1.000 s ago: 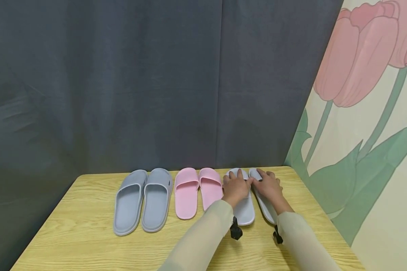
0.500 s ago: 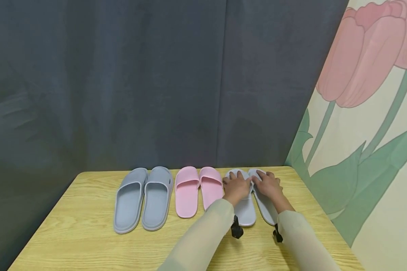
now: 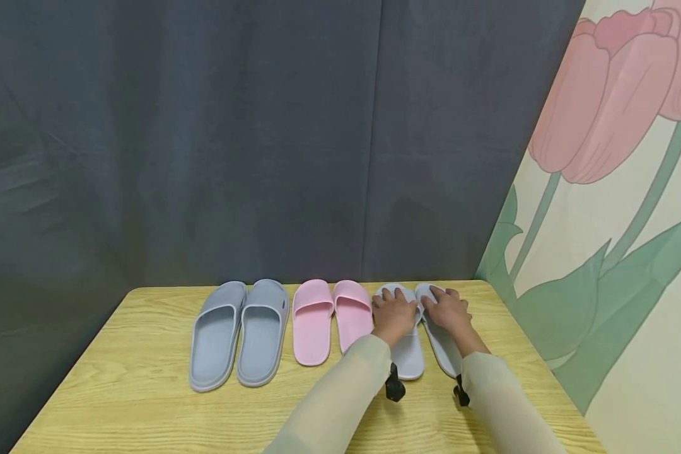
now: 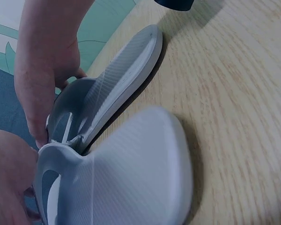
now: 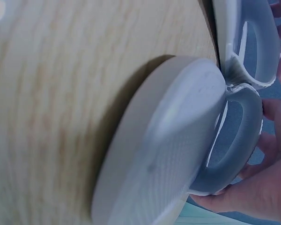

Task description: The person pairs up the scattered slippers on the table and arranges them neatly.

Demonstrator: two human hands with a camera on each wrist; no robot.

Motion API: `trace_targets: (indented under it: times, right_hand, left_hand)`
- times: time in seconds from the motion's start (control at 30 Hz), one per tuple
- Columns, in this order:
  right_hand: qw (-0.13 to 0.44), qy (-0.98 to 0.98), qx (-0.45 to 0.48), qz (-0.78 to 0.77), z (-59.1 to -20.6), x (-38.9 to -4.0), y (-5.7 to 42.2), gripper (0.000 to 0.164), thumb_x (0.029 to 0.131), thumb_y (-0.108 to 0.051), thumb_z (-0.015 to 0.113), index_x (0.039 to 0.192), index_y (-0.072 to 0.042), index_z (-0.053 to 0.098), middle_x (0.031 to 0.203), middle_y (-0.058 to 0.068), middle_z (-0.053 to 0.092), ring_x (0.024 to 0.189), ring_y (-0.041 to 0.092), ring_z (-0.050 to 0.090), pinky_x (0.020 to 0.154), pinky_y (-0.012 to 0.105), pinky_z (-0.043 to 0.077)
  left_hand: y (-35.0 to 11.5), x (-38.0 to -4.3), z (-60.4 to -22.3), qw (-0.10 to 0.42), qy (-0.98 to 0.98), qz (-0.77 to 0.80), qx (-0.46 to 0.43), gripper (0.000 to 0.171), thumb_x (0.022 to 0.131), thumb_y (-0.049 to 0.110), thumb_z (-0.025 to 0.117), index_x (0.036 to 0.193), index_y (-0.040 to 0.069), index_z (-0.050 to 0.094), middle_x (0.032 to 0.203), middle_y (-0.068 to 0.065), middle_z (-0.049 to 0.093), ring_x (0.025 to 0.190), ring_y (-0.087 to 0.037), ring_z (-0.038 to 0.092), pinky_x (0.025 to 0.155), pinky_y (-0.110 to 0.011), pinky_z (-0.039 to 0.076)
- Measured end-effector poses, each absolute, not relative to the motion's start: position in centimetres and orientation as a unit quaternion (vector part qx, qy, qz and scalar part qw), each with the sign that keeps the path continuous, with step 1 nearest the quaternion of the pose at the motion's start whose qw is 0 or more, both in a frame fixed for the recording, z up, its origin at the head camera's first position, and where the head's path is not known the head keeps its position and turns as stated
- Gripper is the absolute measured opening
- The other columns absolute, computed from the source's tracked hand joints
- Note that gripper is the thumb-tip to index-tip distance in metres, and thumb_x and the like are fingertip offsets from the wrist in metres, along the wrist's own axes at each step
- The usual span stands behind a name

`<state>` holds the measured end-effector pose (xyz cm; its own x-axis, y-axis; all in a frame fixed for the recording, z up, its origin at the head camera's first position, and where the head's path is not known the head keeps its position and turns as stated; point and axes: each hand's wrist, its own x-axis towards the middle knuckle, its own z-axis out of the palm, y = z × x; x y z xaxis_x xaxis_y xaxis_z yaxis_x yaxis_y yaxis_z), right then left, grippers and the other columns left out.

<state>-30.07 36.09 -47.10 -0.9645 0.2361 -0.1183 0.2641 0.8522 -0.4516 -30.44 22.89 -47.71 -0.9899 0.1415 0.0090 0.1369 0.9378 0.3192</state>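
Observation:
A pair of pale grey slippers lies at the right of the wooden table, toes toward the curtain. My left hand grips the strap of the left pale grey slipper, fingers spread across its top. Over the strap of the right pale grey slipper lies my right hand, holding it from both sides. In the left wrist view the two straps touch, while the heel of the right slipper angles away from the left slipper. The right wrist view shows the right hand's fingers beside its strap.
Left of my hands stands a pink slipper pair, its right slipper partly behind my left sleeve. Farther left is a larger blue-grey pair. A dark curtain backs the table; a tulip-painted wall borders the right.
Both hands stay on the pale grey slippers. The slippers' heels shift very slightly; the other pairs stay put. The head view shifts a little.

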Motion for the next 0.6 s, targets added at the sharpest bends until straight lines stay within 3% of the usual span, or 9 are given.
trace_targets:
  times: [0.6]
  right_hand:
    - [0.013,0.964,0.125,-0.233,-46.53,-30.04,36.66,0.059,0.095,-0.041,0.04,0.141,-0.004,0.036,0.14,0.032,0.027,0.12,0.059,0.028,0.089,0.071,0.026]
  left_hand:
    - [22.74,-30.67,-46.95,0.009,0.983,0.142,0.12,0.069,0.093,0.058,0.033,0.143,0.011,0.036,0.147,-0.014,0.032,0.135,-0.036,0.028,0.105,-0.046,0.029]
